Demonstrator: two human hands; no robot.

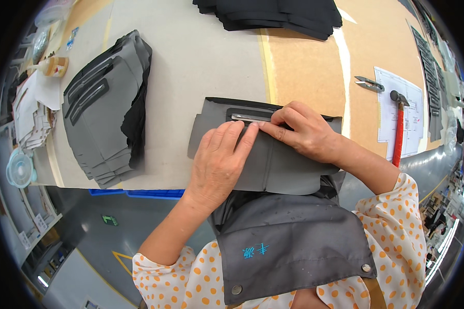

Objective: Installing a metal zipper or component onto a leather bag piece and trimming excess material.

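Observation:
A dark grey fabric-like panel [273, 154] lies at the table's near edge in front of me. Near its far side is a long, narrow slot with a black border [234, 111] and a pale, shiny strip [242, 118] inside. My left hand [219, 159] rests flat on the panel, fingers stretched, fingertips at the slot's near edge. Over the slot's right part, my right hand [307, 131] has its thumb and index finger bent together in a pinch. Whatever they grip is hidden under the fingers. The two hands almost touch at the slot.
To the left lies a stack of similar grey panels [100, 134]. Black pieces [273, 18] are piled at the far edge. On the right are thread snips [368, 83], a red-handled hammer [399, 129] and a printed sheet [389, 103]. A yellowish bottle [55, 66] stands far left.

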